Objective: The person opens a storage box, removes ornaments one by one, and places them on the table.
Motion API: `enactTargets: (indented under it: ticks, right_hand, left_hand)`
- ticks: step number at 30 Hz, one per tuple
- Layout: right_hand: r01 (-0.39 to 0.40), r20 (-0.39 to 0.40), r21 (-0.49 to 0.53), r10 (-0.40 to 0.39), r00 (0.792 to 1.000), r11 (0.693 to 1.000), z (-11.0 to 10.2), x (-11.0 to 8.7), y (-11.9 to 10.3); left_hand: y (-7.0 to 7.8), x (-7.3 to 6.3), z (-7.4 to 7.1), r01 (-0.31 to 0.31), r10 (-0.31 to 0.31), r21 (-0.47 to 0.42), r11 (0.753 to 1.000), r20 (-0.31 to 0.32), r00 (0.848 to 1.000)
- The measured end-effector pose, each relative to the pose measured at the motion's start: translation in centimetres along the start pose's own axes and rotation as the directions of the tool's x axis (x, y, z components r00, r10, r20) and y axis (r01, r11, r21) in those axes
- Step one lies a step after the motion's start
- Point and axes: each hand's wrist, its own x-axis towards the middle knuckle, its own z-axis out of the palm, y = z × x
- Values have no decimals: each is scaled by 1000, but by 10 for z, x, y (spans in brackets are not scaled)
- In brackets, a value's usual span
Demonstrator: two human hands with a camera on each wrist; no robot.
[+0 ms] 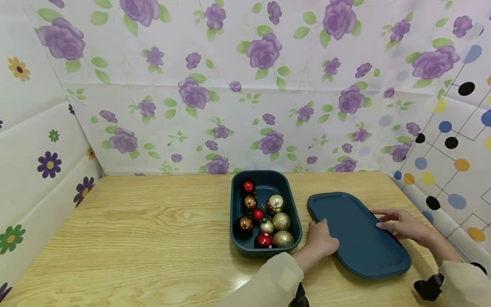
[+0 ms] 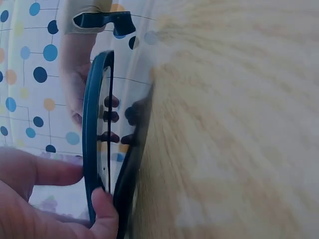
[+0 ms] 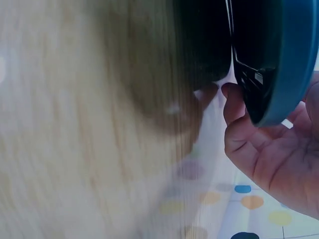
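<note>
A dark blue lid (image 1: 356, 234) with rounded corners is held just over the table, right of a matching box. My left hand (image 1: 321, 238) pinches its left edge; in the left wrist view the thumb and fingers sit on either side of the rim (image 2: 89, 124). On the opposite edge, my right hand (image 1: 406, 226) grips the lid, and the right wrist view shows its fingertips curled beneath the rim (image 3: 291, 64). The blue box (image 1: 234, 213) holds several Christmas baubles, among them a red one (image 1: 264, 240), a glittery gold one (image 1: 283, 238) and a brown one (image 1: 244, 225).
The wooden table (image 1: 134, 238) stretches left of the box. A flowered curtain (image 1: 230, 106) hangs behind it, with a dotted sheet (image 1: 452, 170) on the right and another flowered sheet (image 1: 34, 192) on the left.
</note>
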Motion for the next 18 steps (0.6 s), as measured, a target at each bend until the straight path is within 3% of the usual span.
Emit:
enactTargets:
  ticks: [7, 12, 18]
  right_hand:
    - [-4, -97, -30, 1, 995, 1000, 10, 0, -3]
    - [-16, -141, -47, 9, 990, 999, 14, 1, -4]
    - [-36, -139, -22, 33, 990, 999, 16, 2, -6]
  left_hand:
    - [-2, 0, 1, 7, -28, -205, 979, -98, 995]
    - [-5, 1, 1, 8, -44, -280, 960, -122, 992]
    - [-6, 2, 1, 3, -61, -353, 936, -155, 986]
